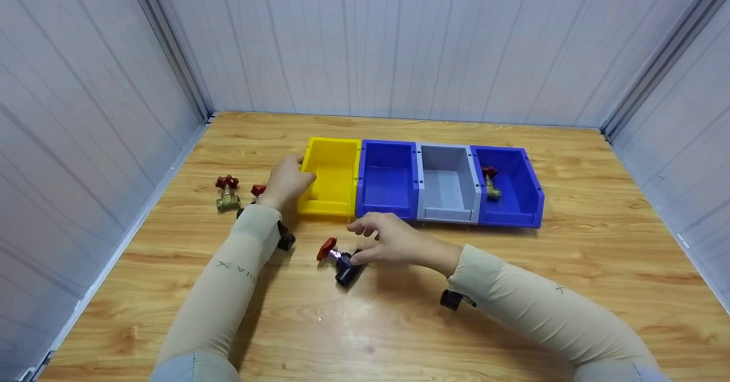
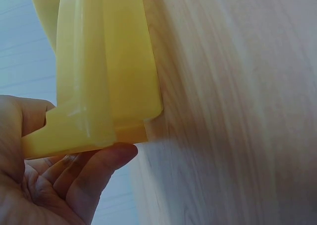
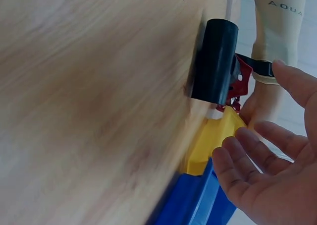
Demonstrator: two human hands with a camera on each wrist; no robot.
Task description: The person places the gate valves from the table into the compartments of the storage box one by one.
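Observation:
My left hand (image 1: 287, 183) grips the left wall of a yellow bin (image 1: 327, 206). In the left wrist view, the thumb and fingers lie on either side of the bin's yellow wall (image 2: 84, 81). Just in front of the bins, a black valve (image 1: 345, 272) with a red handwheel (image 1: 326, 248) lies on the table. My right hand (image 1: 393, 239) hovers beside that valve with loosely bent, parted fingers. In the right wrist view, a gap shows between the fingers and the valve's black pipe body (image 3: 215, 61).
Right of the yellow bin stand a blue bin (image 1: 386, 188), a grey bin (image 1: 447, 191) and another blue bin (image 1: 522, 194) holding a brass valve (image 1: 491, 191). Another brass valve (image 1: 227, 202) stands at left. A red handwheel (image 1: 258, 190) shows partly behind the left wrist.

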